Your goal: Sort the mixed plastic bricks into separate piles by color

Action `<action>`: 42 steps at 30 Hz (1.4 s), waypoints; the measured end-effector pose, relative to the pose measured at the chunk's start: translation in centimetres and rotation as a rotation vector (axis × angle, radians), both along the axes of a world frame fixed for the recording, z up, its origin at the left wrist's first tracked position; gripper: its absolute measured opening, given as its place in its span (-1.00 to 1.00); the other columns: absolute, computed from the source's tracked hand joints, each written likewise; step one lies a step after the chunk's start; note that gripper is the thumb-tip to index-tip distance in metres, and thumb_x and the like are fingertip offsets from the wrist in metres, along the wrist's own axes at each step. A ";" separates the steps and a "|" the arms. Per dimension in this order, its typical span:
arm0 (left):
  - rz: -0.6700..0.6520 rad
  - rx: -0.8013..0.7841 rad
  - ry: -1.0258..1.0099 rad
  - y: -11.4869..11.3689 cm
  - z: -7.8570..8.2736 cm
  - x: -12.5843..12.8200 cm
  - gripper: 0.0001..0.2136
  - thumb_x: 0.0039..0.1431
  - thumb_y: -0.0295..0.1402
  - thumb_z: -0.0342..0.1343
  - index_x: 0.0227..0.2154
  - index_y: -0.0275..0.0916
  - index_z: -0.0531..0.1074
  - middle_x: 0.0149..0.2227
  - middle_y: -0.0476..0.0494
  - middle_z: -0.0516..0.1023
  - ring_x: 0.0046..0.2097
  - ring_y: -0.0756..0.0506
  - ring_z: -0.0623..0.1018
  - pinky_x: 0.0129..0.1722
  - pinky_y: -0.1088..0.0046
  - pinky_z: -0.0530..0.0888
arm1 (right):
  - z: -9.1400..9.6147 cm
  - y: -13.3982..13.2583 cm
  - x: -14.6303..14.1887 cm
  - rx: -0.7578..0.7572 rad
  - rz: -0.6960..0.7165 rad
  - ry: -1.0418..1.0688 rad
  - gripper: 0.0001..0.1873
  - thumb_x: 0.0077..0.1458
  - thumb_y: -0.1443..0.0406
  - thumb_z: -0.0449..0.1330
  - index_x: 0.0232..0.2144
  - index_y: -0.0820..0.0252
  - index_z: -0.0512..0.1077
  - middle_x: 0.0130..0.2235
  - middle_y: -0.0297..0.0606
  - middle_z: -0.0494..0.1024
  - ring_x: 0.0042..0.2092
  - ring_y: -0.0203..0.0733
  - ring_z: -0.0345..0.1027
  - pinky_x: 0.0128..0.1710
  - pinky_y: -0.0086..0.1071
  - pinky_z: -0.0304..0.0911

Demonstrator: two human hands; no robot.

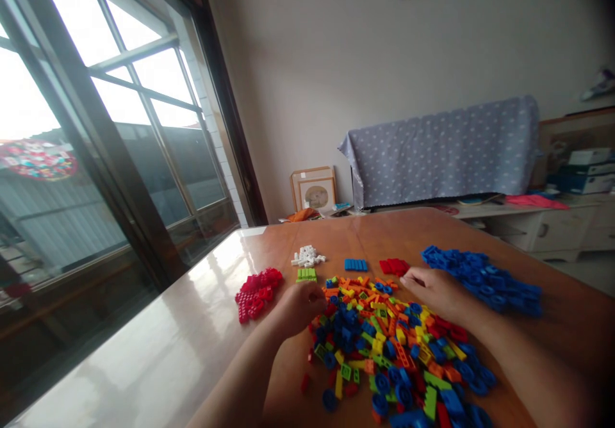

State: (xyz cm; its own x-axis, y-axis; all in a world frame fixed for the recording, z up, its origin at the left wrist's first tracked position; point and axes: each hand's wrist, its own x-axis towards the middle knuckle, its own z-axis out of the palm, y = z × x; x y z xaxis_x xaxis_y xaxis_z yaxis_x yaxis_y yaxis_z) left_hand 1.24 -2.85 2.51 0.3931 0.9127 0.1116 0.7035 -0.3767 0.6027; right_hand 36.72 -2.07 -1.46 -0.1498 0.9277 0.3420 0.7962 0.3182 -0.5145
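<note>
**Two Bare Hands Work Over a Spread of Toy Bricks**

Daylight comes through the tall window (161,111) at far left and whitens that side of the wooden table (192,345). First on the tabletop is a cluster of pinkish-red bricks (258,293). Just beside it, the person's left hand (298,307) is curled at the edge of the mixed pile (377,335); from here I cannot tell whether its fingers pinch a brick. Beyond that hand sit a short row of green bricks (306,275) and, farther back, a small heap of white bricks (307,258). The mixed pile, in orange, yellow, green, red and blue, spreads between the two forearms. Behind it lie a row of blue bricks (355,264) and, to its right, a row of red bricks (393,266). The right hand (429,284) is bent in beside the red row, fingertips drawn together; whether they hold anything cannot be seen. A large heap of blue bricks (480,275) lies past the right forearm, and a white cabinet (562,230) stands beyond.
</note>
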 end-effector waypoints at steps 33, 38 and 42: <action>-0.206 0.323 -0.034 -4.3 1.4 5.7 -0.85 0.08 -0.53 0.12 -0.30 -0.20 0.32 -0.22 -0.10 0.50 -0.19 -0.10 0.47 -0.20 0.40 0.39 | 3.6 -5.8 -9.8 -0.023 0.293 0.232 -0.89 0.15 0.23 0.24 -0.30 0.11 0.54 -0.35 -0.32 0.56 -0.32 -0.21 0.41 -0.34 -0.43 0.24; -0.199 0.377 -0.014 -4.2 1.0 5.8 -0.78 0.13 -0.46 0.17 -0.16 -0.17 0.36 -0.14 -0.12 0.52 -0.09 -0.15 0.49 -0.10 0.31 0.43 | 3.2 -5.1 -8.9 -0.025 0.269 0.246 -0.92 0.12 0.26 0.24 -0.36 0.12 0.52 -0.42 -0.36 0.55 -0.38 -0.25 0.40 -0.40 -0.45 0.21; -0.154 0.467 0.028 -3.8 1.0 5.1 -0.68 0.19 -0.37 0.17 0.02 -0.14 0.36 -0.05 -0.15 0.52 -0.01 -0.20 0.49 -0.03 0.24 0.44 | 1.9 -2.0 -5.0 0.009 0.055 0.390 -0.81 0.14 0.18 0.20 -0.29 0.16 0.52 -0.40 -0.32 0.57 -0.35 -0.22 0.43 -0.35 -0.42 0.29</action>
